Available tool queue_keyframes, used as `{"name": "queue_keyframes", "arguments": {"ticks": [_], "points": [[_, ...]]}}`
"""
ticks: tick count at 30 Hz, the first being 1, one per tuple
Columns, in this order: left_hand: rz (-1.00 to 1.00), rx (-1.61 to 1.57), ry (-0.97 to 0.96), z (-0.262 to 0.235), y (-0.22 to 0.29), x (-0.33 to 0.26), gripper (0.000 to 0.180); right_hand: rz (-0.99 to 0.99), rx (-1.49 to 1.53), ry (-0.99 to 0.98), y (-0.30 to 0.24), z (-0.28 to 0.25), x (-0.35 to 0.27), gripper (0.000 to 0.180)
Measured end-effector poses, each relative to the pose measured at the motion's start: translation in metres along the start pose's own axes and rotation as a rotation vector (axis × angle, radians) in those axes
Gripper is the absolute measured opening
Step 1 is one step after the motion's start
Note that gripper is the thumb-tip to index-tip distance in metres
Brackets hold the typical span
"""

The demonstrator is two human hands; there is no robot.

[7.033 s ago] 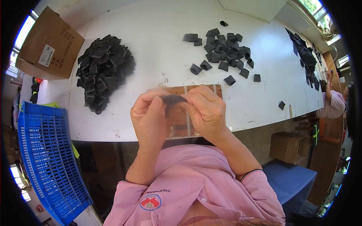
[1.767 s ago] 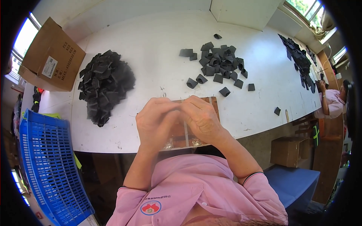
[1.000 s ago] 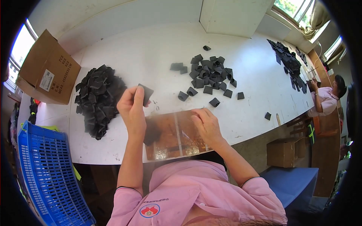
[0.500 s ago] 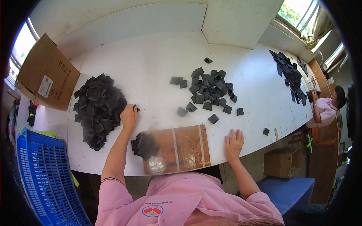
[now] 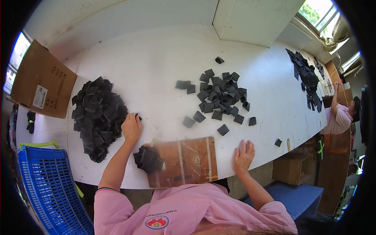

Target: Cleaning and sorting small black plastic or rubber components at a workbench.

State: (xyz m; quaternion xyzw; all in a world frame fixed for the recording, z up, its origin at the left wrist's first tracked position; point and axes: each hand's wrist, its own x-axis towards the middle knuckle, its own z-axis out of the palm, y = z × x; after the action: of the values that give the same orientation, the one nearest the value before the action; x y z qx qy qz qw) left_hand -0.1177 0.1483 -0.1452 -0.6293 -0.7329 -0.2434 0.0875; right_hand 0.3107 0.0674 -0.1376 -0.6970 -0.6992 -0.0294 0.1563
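My left hand [image 5: 131,127] is closed at the right edge of a large pile of flat black fabric-like pieces [image 5: 96,117]. A dark bit of one such piece [image 5: 138,116] sticks out at its fingertips; most of it is hidden. My right hand [image 5: 243,157] lies open and flat on the white table near its front edge. Between my forearms rests a brown board [image 5: 196,160] with pale tape strips. A small heap of black pieces [image 5: 149,158] covers its left end. Beyond the board lies a scattered group of black pieces curled into short tubes [image 5: 223,94].
A cardboard box [image 5: 43,82] stands at the far left, above a blue plastic basket [image 5: 47,184]. More black strips [image 5: 305,74] lie at the far right, near a co-worker in pink [image 5: 338,117]. An open carton [image 5: 291,168] sits below the table's right edge.
The view has shifted slightly. My left hand stays beside the large pile with its fingers closed, and my right hand stays flat. The co-worker's arm at the right has risen.
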Motion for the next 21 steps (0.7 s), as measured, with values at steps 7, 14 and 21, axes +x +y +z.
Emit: {"name": "queue_keyframes", "arguments": {"ticks": [7, 14, 21], "points": [[-0.001, -0.032, 0.009, 0.0000, -0.0012, 0.0003, 0.014, 0.003, -0.010, -0.003, 0.0005, 0.0002, 0.0005, 0.043], [0.001, -0.032, -0.003, -0.0001, -0.0013, -0.0008, 0.014, 0.014, 0.001, 0.005, -0.0002, -0.0005, 0.0001, 0.044], [-0.011, -0.035, -0.014, -0.0003, -0.0024, -0.0001, 0.013, 0.012, 0.010, 0.022, -0.0023, -0.0007, 0.0012, 0.043]]}}
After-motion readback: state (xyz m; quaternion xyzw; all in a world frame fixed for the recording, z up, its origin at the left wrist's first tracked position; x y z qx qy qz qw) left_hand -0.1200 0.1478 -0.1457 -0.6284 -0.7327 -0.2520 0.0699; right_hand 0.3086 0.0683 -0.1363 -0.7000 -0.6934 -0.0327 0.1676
